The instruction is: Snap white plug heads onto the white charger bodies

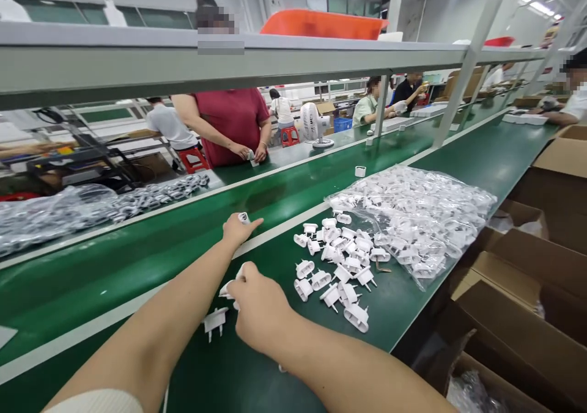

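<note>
My left hand (236, 232) is stretched over the green belt, its fingers curled at a small white plastic housing (244, 218) and its thumb pointing right. Closer to me, my right hand (262, 308) is closed around white plug pieces (226, 290), mostly hidden by the fingers. Just left of it, a single white two-pin plug piece (215, 321) lies on the green work surface (275, 364). A loose heap of similar plug pieces (342, 248) spreads to the right of both hands. Behind the heap sits a clear plastic bag (426, 211) full of white pieces.
A white housing (360, 171) rests on the belt (151, 242) farther along. Open cardboard boxes (513, 303) stand below the right edge. A shelf (151, 65) with an orange bin (323, 24) crosses overhead. Across the belt, a person in red (233, 126) handles a small part near a fan (314, 124).
</note>
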Demonstrator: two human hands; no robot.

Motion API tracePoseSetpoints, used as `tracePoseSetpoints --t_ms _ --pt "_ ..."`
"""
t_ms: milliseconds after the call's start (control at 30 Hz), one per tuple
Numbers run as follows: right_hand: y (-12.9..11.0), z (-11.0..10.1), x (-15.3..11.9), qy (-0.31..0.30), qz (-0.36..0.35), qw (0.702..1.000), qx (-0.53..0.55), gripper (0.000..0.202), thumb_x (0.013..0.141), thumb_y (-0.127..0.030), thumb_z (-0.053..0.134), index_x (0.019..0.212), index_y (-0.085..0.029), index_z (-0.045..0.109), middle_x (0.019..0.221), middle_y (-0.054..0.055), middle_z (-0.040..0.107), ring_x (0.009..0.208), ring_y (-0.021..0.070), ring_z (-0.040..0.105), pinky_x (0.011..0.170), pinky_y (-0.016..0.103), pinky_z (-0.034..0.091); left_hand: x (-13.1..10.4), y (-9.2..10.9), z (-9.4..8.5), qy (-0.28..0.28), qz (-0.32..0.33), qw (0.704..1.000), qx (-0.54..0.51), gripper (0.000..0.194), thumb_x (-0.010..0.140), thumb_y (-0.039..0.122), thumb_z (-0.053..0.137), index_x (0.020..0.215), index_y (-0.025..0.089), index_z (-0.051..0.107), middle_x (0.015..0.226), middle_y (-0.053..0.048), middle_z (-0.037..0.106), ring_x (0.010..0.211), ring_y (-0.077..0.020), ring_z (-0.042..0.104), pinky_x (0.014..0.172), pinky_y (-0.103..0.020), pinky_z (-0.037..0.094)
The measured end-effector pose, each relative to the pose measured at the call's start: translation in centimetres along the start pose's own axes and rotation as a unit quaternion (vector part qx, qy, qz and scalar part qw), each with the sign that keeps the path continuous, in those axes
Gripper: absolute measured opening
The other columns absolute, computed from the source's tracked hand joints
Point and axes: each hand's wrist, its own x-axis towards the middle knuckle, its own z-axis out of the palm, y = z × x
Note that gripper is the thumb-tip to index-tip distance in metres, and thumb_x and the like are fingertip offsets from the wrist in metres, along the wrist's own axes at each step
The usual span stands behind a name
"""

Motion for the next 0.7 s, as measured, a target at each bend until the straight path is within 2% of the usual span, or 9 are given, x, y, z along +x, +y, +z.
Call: tracePoseSetpoints --t_ms 67,133,200,233,333,400,533,600,700 --pt "0.4 0.1 0.2 0.014 -0.009 1.0 -0.001 0.028 0.077 -0.015 0.066 0.103 -0.023 0.069 0.111 0.006 0.059 0.077 0.0204 0.057 0.056 0.03 0.037 0.3 0.7 0.4 0.005 -0.018 1.0 -0.007 0.035 0.098 0.041 0.069 0.121 0.015 0.066 0.122 -0.011 0.068 0.111 -0.0262 0.067 0.098 -0.049 0.056" --pt "0.7 0.0 0.4 0.042 0.008 0.999 0.024 0.026 0.075 -0.013 0.066 0.098 -0.024 0.071 0.103 0.005 0.062 0.086 0.023 0.06 0.062 0.03 0.042 -0.1 0.8 0.0 0.012 -0.025 0.999 -0.027 0.034 0.099 0.038 0.068 0.125 0.015 0.065 0.126 -0.011 0.067 0.114 -0.0266 0.066 0.1 -0.05 0.056" --pt "0.9 -0.3 0.9 0.09 0.05 0.986 0.128 0.027 0.074 -0.011 0.065 0.095 -0.025 0.075 0.098 0.004 0.065 0.09 0.023 0.062 0.071 0.032 0.047 -1.5 0.3 -1.5 0.013 -0.014 0.998 -0.056 0.036 0.097 0.034 0.069 0.128 0.015 0.064 0.129 -0.012 0.067 0.117 -0.0275 0.065 0.103 -0.05 0.054" --pt "1.0 -0.4 1.2 0.115 0.075 0.966 0.217 0.027 0.074 -0.011 0.066 0.095 -0.025 0.076 0.098 0.003 0.068 0.091 0.0226 0.064 0.077 0.033 0.05 -2.6 -0.2 -2.6 0.014 -0.005 0.997 -0.073 0.04 0.096 0.032 0.07 0.131 0.015 0.062 0.129 -0.012 0.067 0.117 -0.0276 0.066 0.104 -0.049 0.053" --pt "0.9 -0.5 2.0 0.134 0.138 0.866 0.461 0.029 0.075 -0.016 0.07 0.103 -0.023 0.076 0.104 0.003 0.074 0.096 0.0217 0.07 0.091 0.036 0.054 -7.8 -2.7 -7.0 0.013 0.016 0.992 -0.125 0.055 0.09 0.035 0.07 0.139 0.017 0.052 0.126 -0.011 0.072 0.112 -0.0258 0.069 0.102 -0.041 0.054" --pt "0.6 -0.5 2.4 0.097 0.162 0.833 0.521 0.027 0.08 -0.025 0.068 0.107 -0.021 0.073 0.108 0.006 0.077 0.098 0.0214 0.074 0.091 0.037 0.057 -12.6 -4.6 -10.0 0.006 0.017 0.988 -0.152 0.058 0.087 0.043 0.07 0.135 0.019 0.048 0.122 -0.01 0.074 0.106 -0.0249 0.071 0.095 -0.039 0.056" --pt "0.0 -1.1 2.1 0.01 0.208 0.794 0.571 0.028 0.08 -0.039 0.072 0.101 -0.02 0.075 0.107 0.008 0.08 0.101 0.022 0.076 0.086 0.034 0.058 -22.7 -7.2 -13.9 -0.036 0.019 0.984 -0.172 0.053 0.082 0.058 0.072 0.117 0.024 0.052 0.121 -0.008 0.075 0.099 -0.0274 0.071 0.084 -0.04 0.057" --pt "-0.3 -1.4 1.8 -0.005 0.225 0.793 0.566 0.031 0.073 -0.04 0.08 0.097 -0.021 0.078 0.106 0.007 0.08 0.104 0.0215 0.074 0.081 0.03 0.056 -26.3 -7.7 -14.2 -0.08 0.008 0.981 -0.176 0.048 0.083 0.061 0.07 0.112 0.026 0.055 0.122 -0.007 0.074 0.096 -0.028 0.07 0.08 -0.04 0.057" --pt "-0.9 -1.5 1.6 -0.008 0.234 0.817 0.527 0.038 0.065 -0.045 0.088 0.093 -0.021 0.08 0.098 0.004 0.08 0.093 0.0186 0.071 0.071 0.026 0.05 -28.9 -8.1 -13.2 -0.12 0.014 0.978 -0.172 0.041 0.085 0.06 0.067 0.112 0.028 0.062 0.121 -0.007 0.074 0.1 -0.0305 0.069 0.084 -0.044 0.056"
